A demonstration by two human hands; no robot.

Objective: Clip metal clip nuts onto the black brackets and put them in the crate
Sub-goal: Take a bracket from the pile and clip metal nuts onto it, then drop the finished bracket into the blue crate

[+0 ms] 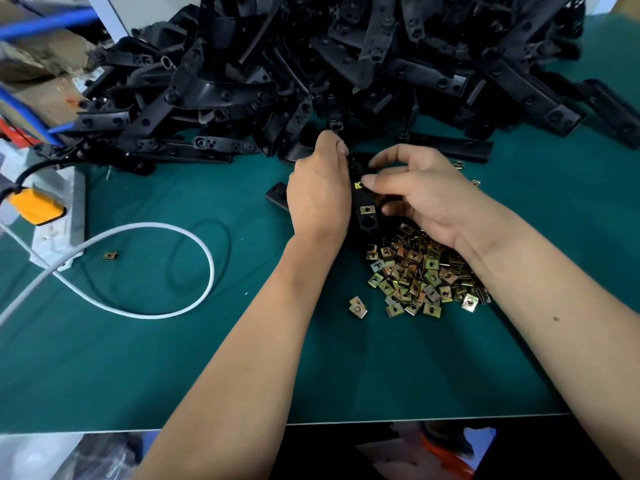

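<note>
Nearest the camera, the pale front edge of the worktop (346, 422) is seen, its surface covered by a smooth dark green mat. No readable writing or brand is visible anywhere. On the mat at the right, a loose heap of clip nuts (420, 275) is spread: small, square, folded metal pieces with a yellowish, iridescent plating and a hole in the middle of each. One stray nut (358, 306) lies just left of the heap, and another (110, 255) lies well apart near the left side. A white cable (180, 306) is looped across the mat at the left, running towards a white power strip (57, 233), in which an orange plug (36, 206) is seated.

Just beyond the heap, a black bracket (365, 209) of matte moulded plastic is held between the two hands. The left hand (320, 195) is curled round its left side. A nut (359, 185) is being pinched against the bracket's edge by the thumb and forefinger of the right hand (415, 199). A second nut (367, 210) is already seated lower on the bracket, above a round hole.

Farthest back, a large tangled pile of brackets (346, 64) is stacked across the worktop: long, flat, black strips with holes and raised bosses. At the far left, cardboard (38, 64) and blue tubing (48, 24) are visible. No crate can be made out.
</note>
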